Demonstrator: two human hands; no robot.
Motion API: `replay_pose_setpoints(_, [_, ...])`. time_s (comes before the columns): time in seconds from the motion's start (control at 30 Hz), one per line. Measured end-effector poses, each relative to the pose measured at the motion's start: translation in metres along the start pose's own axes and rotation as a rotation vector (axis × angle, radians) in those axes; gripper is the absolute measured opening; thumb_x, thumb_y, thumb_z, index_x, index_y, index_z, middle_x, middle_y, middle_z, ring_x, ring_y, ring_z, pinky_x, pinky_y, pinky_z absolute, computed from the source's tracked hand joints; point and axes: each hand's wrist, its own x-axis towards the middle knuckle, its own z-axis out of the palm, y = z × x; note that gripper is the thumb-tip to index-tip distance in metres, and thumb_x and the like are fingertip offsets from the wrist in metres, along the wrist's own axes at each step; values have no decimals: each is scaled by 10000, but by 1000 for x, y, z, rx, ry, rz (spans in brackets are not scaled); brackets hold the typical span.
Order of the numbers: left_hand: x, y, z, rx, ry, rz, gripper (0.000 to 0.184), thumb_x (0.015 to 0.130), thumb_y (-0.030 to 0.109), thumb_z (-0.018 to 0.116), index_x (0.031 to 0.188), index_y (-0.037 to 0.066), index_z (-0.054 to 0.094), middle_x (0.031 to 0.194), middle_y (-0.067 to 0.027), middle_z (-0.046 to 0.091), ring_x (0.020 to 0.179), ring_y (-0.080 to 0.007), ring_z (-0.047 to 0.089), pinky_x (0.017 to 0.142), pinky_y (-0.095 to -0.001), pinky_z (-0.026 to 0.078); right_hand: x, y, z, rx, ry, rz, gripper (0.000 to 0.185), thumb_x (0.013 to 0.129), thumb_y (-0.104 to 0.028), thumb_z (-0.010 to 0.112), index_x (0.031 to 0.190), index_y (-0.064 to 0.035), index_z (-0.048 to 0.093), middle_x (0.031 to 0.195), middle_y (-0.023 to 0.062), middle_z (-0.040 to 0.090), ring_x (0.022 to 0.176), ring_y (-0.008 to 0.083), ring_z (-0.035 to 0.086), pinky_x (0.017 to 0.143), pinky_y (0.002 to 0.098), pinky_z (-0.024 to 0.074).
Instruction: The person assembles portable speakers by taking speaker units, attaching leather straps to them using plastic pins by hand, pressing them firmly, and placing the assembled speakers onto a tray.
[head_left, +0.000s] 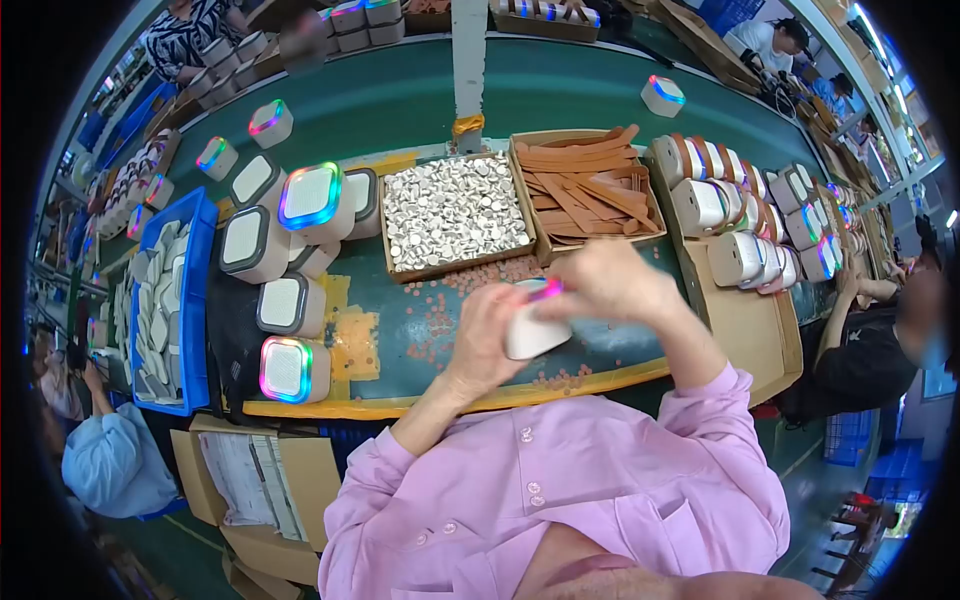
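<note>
My left hand (484,338) is closed around a small white cube-shaped speaker (536,336) with a coloured light glowing on its rim, tilted above the workbench. At the speaker's upper right is my right hand (612,284), its fingers curled together and slightly blurred; whatever they grip is hidden. Just beyond both hands sits a shallow carton of small white and silver round caps (458,212). Beside it, brown leather-like straps (585,190) fill a second carton. Small pinkish discs (428,325) lie scattered over the green bench top around the hands.
Several speakers, some lit (294,370), stand and stack at the left beside a blue bin (202,300) of pale flat parts. On the right, a carton (755,345) holds speakers with brown straps. A post (468,70) rises behind the cartons. A green belt (570,85) runs beyond; co-workers sit around.
</note>
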Motion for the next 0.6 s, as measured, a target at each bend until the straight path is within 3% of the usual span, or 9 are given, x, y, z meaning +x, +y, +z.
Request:
replay_pose_setpoints(0.07, [-4, -4, -13, -192, -107, -279, 902, 575, 199, 884, 1342, 37, 436, 1252, -177, 520, 1183, -356, 509, 1022, -436, 406, 20, 28, -11, 119, -10, 120, 352, 807, -439, 667, 729, -103, 739, 710, 114, 684, 667, 320, 673, 637, 429, 537])
replay_pose_setpoints(0.1, [-5, -8, -18, -244, -146, -368, 930, 577, 212, 883, 1364, 37, 420, 1275, -180, 513, 1201, -349, 505, 1032, -426, 402, 30, 47, -6, -30, 187, 100, 312, 805, -393, 682, 758, -90, 737, 724, 150, 682, 689, 346, 671, 648, 448, 535])
replay_pose_setpoints(0.17, [2, -6, -29, -264, -217, -362, 910, 584, 236, 872, 1360, 45, 436, 1305, -176, 505, 1218, -334, 505, 1042, -420, 399, 52, 66, -6, -22, 305, 300, 279, 811, -345, 684, 830, -70, 724, 764, 192, 680, 780, 386, 664, 692, 477, 528])
replay_pose_setpoints(0.3, [35, -5, -53, -315, -338, -238, 819, 627, 289, 840, 1326, 42, 493, 1276, -170, 524, 1203, -335, 506, 1021, -416, 409, 86, 105, 24, -225, 246, 431, 316, 820, -351, 692, 886, -42, 706, 922, 194, 694, 875, 363, 673, 734, 477, 537])
replay_pose_setpoints(0.37, [54, -10, -51, -339, -240, -270, 640, 701, 300, 766, 1247, 31, 566, 1131, -170, 616, 1090, -320, 587, 951, -398, 459, 102, 97, 23, -272, 179, 412, 375, 833, -364, 688, 1007, -32, 678, 1005, 186, 690, 920, 350, 674, 762, 471, 543])
replay_pose_setpoints(0.43, [73, -25, -42, 16, -261, -338, 448, 774, 301, 694, 1121, 27, 625, 1045, -172, 651, 968, -337, 633, 837, -431, 507, 114, 92, 27, -258, 142, 372, 405, 827, -345, 690, 1149, -104, 646, 1042, 181, 684, 946, 349, 668, 783, 470, 538])
replay_pose_setpoints(0.47, [74, -50, -26, 172, -169, -226, 323, 762, 240, 669, 998, 20, 678, 959, -175, 674, 892, -367, 645, 790, -463, 517, 118, 99, 35, -227, 217, 209, 445, 826, -297, 678, 1241, -155, 610, 1109, 197, 663, 979, 359, 657, 819, 472, 527])
replay_pose_setpoints(0.5, [95, -52, -21, 419, -348, -356, 205, 736, 162, 644, 875, 32, 721, 882, -169, 692, 877, -352, 665, 781, -453, 532, 121, 111, 40, -221, 225, 205, 488, 830, -249, 653, 1306, -175, 573, 1153, 203, 646, 1014, 363, 643, 848, 478, 513])
replay_pose_setpoints(0.6, [109, -82, 12, 722, -522, -395, 205, 740, 194, 686, 910, 102, 756, 947, -86, 726, 941, -246, 689, 783, -394, 539, 122, 123, 43, -137, 209, 166, 495, 774, -82, 654, 1264, -121, 596, 1070, 218, 656, 1000, 393, 624, 848, 471, 500])
